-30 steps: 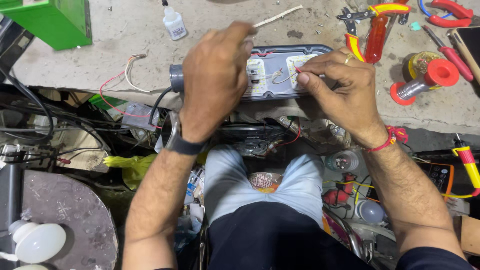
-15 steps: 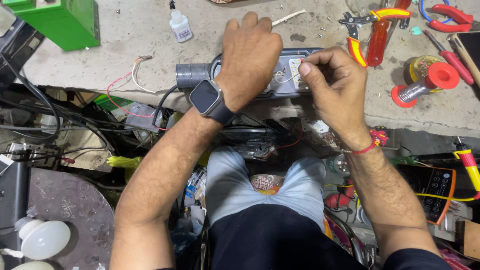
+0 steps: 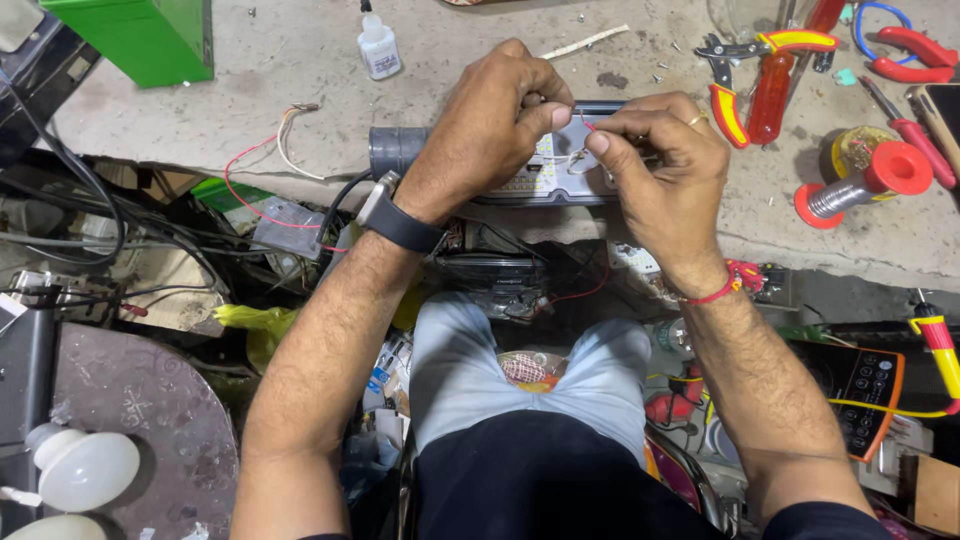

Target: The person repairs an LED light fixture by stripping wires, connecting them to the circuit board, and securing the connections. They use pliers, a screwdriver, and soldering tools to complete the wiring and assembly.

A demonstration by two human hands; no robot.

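A grey lamp housing (image 3: 530, 180) with a white LED board lies on the concrete bench (image 3: 250, 110), its round grey end (image 3: 395, 150) pointing left. My left hand (image 3: 490, 125), with a dark watch at the wrist, hovers over it and pinches one end of a thin red wire (image 3: 583, 120). My right hand (image 3: 660, 170), with a ring and a red thread at the wrist, pinches the same wire just to the right. Both hands meet above the board and hide most of it.
A small white glue bottle (image 3: 379, 48) and a green box (image 3: 140, 35) stand at the back left. Yellow-handled pliers (image 3: 745, 70), a red screwdriver (image 3: 775, 85) and a solder spool (image 3: 860, 180) lie at the right. Loose red and white wires (image 3: 275, 150) trail left of the lamp. White bulbs (image 3: 85, 470) sit lower left.
My left hand turned from lying flat over the housing to pinching the red wire. My right hand shifted slightly and now grips the same wire beside it.
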